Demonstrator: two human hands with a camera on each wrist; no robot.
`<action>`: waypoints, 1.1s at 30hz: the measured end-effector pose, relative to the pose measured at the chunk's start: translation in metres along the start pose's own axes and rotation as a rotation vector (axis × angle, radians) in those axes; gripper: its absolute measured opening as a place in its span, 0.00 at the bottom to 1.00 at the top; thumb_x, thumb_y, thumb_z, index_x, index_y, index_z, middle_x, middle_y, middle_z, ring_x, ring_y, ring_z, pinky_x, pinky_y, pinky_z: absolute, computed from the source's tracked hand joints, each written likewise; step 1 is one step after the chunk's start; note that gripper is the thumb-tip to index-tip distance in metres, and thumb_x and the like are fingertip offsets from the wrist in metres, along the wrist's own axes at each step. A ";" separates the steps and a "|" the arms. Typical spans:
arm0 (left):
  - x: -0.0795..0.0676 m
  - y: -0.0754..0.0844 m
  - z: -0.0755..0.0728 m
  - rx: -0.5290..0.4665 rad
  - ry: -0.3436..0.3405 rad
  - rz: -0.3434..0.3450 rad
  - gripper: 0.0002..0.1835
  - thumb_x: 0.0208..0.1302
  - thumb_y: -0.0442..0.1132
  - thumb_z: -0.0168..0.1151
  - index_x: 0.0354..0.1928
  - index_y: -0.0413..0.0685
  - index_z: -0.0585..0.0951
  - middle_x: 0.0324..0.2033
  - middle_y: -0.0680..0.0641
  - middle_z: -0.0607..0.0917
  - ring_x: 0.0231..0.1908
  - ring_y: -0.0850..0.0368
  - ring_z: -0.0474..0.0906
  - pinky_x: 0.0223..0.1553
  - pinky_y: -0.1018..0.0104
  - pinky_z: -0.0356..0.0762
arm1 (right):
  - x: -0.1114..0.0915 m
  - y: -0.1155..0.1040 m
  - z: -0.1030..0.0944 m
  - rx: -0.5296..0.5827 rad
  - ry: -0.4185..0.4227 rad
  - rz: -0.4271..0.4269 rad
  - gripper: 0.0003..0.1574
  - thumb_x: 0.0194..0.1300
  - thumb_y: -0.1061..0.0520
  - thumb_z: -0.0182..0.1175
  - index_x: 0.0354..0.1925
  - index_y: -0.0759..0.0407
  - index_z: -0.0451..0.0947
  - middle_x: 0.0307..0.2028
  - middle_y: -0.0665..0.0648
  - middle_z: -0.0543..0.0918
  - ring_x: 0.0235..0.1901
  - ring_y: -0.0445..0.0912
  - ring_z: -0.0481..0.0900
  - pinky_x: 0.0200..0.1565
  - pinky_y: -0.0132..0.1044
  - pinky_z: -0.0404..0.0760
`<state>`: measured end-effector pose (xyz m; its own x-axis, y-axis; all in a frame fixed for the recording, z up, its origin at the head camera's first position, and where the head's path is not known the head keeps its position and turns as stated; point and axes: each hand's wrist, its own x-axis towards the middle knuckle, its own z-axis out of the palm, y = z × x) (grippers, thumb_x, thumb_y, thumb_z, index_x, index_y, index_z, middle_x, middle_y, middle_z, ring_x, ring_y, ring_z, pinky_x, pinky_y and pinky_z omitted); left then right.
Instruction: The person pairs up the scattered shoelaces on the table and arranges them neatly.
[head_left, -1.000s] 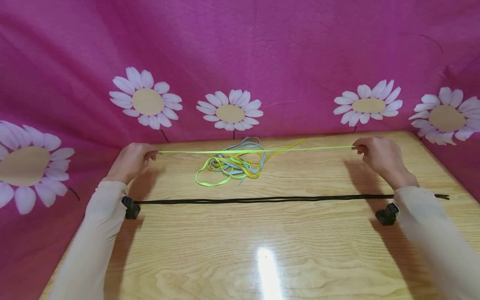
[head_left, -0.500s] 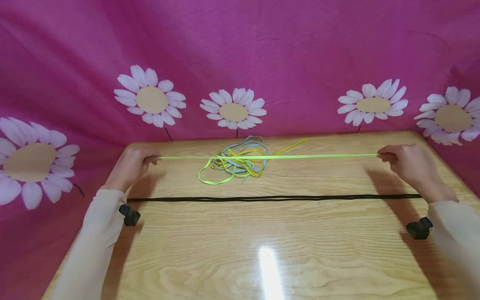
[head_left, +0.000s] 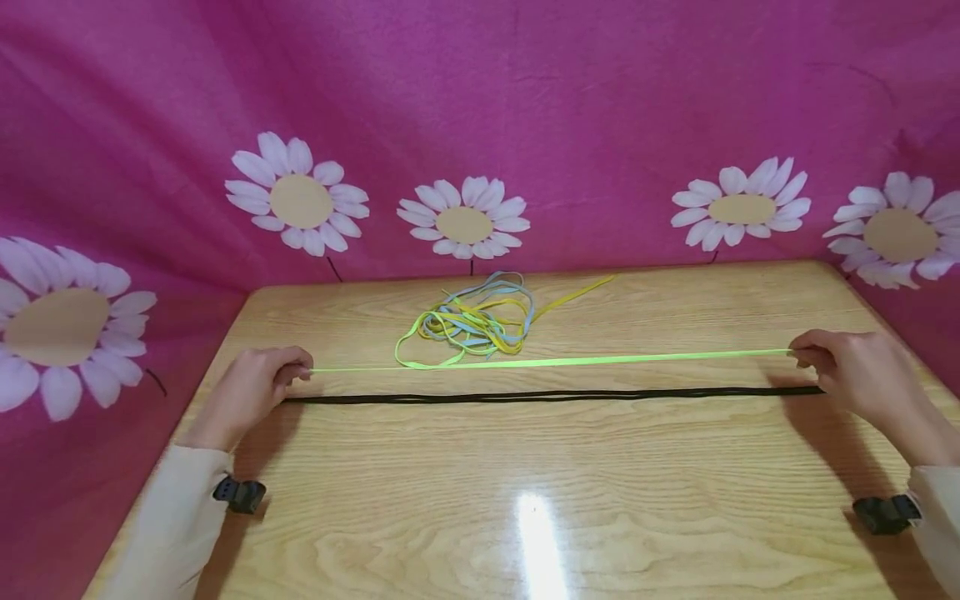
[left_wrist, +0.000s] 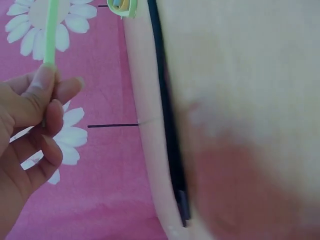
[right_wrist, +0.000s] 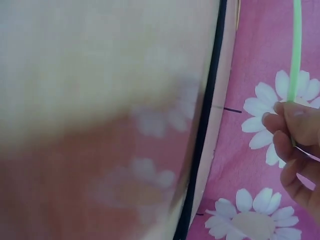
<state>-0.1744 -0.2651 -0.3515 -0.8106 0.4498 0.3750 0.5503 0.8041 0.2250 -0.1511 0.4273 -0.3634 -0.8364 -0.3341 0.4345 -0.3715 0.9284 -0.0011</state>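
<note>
A neon green flat shoelace [head_left: 555, 362] is stretched taut between the two hands, a little above the table. My left hand [head_left: 251, 387] pinches one end between thumb and forefinger; the left wrist view shows the lace [left_wrist: 50, 30] rising from that pinch. At the other end my right hand [head_left: 862, 375] pinches the lace, and a short tip pokes out below the thumb in the right wrist view. Nearer to me, black laces [head_left: 525, 397] lie side by side across the table, roughly parallel to the green one. Their right end is hidden behind the right hand.
A loose tangle of yellow, light blue and green laces [head_left: 480, 321] lies at the back of the wooden table [head_left: 420, 517]. A pink cloth with daisies [head_left: 600, 125] hangs behind and at the sides. Each wrist wears a small black camera [head_left: 242, 495].
The right hand has moved outward to the right, pulling the green lace longer. Both hands have then come toward me, bringing the lace from over the tangle to near the black laces.
</note>
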 end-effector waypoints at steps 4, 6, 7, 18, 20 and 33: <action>-0.015 0.005 0.004 0.008 -0.025 -0.015 0.07 0.54 0.25 0.68 0.30 0.45 0.84 0.27 0.51 0.85 0.28 0.55 0.81 0.31 0.55 0.79 | -0.016 -0.005 -0.003 0.001 -0.049 0.029 0.10 0.45 0.75 0.66 0.28 0.66 0.82 0.19 0.56 0.81 0.13 0.40 0.67 0.17 0.38 0.65; -0.021 0.006 0.006 0.008 -0.043 -0.023 0.06 0.54 0.27 0.68 0.29 0.46 0.84 0.27 0.51 0.85 0.29 0.54 0.81 0.33 0.55 0.79 | -0.022 -0.007 -0.004 0.008 -0.082 0.048 0.12 0.44 0.75 0.67 0.28 0.64 0.82 0.21 0.56 0.82 0.15 0.41 0.68 0.18 0.38 0.66; -0.024 0.006 0.007 0.003 -0.049 -0.024 0.06 0.54 0.27 0.68 0.29 0.46 0.85 0.28 0.52 0.84 0.30 0.54 0.82 0.34 0.55 0.80 | -0.025 -0.008 -0.004 0.012 -0.095 0.052 0.13 0.41 0.76 0.67 0.28 0.64 0.82 0.22 0.57 0.82 0.16 0.43 0.69 0.18 0.39 0.67; -0.039 0.010 0.014 -0.040 -0.139 -0.032 0.10 0.51 0.26 0.70 0.27 0.50 0.84 0.26 0.58 0.80 0.29 0.61 0.78 0.32 0.62 0.79 | -0.037 -0.014 -0.002 0.079 -0.311 0.088 0.15 0.43 0.77 0.66 0.26 0.60 0.82 0.23 0.50 0.79 0.20 0.40 0.71 0.21 0.36 0.70; -0.039 0.011 0.015 -0.064 -0.175 -0.052 0.10 0.52 0.27 0.71 0.27 0.51 0.83 0.25 0.58 0.80 0.28 0.64 0.76 0.31 0.64 0.77 | -0.037 -0.015 -0.001 0.103 -0.379 0.108 0.11 0.47 0.74 0.68 0.27 0.60 0.81 0.24 0.51 0.80 0.21 0.42 0.74 0.22 0.37 0.72; -0.034 0.014 0.019 -0.121 -0.274 -0.092 0.07 0.53 0.29 0.70 0.28 0.50 0.83 0.26 0.57 0.80 0.29 0.64 0.74 0.31 0.66 0.76 | -0.040 -0.010 0.003 0.105 -0.477 0.128 0.13 0.48 0.72 0.69 0.25 0.56 0.80 0.24 0.49 0.81 0.23 0.43 0.76 0.25 0.39 0.76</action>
<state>-0.1430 -0.2618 -0.3779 -0.8728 0.4786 0.0956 0.4788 0.8017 0.3579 -0.1152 0.4309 -0.3835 -0.9598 -0.2784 -0.0353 -0.2719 0.9537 -0.1285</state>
